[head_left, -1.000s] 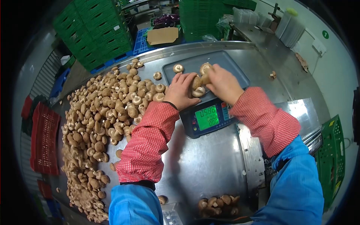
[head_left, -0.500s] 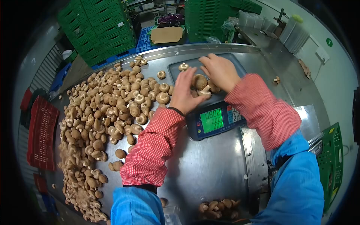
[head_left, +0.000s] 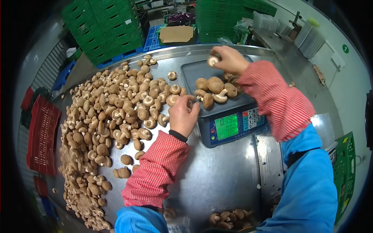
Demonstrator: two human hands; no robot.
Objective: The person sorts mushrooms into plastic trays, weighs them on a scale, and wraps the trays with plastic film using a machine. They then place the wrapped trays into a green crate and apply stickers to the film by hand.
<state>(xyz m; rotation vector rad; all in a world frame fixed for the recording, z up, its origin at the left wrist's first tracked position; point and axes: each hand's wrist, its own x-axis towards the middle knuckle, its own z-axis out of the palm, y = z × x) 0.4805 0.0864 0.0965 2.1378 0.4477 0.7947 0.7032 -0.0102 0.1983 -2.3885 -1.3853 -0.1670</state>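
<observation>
My right hand (head_left: 230, 60) is closed round a mushroom (head_left: 213, 60), held above the far part of the scale's grey tray (head_left: 190, 73). Several brown mushrooms (head_left: 215, 84) lie on that tray, some partly behind my right wrist. Left of the tray, my left hand (head_left: 183, 115) has thumb and fingers curled at the right edge of a large mushroom pile (head_left: 128, 99); whether something small is between them is hard to make out. The scale's green display (head_left: 226, 127) is lit and seems to read 0.190.
Stacked green crates (head_left: 110, 29) stand behind the steel table (head_left: 217, 167), beside a cardboard piece (head_left: 176, 34). A red crate (head_left: 43, 136) is at the left, a green crate (head_left: 344, 171) at the right. More mushrooms (head_left: 231, 218) lie at the near edge.
My left hand has moved off the tray, left and towards me. My right hand has risen slightly and now holds a mushroom. The tray's mushrooms are more exposed, and the display reading has changed.
</observation>
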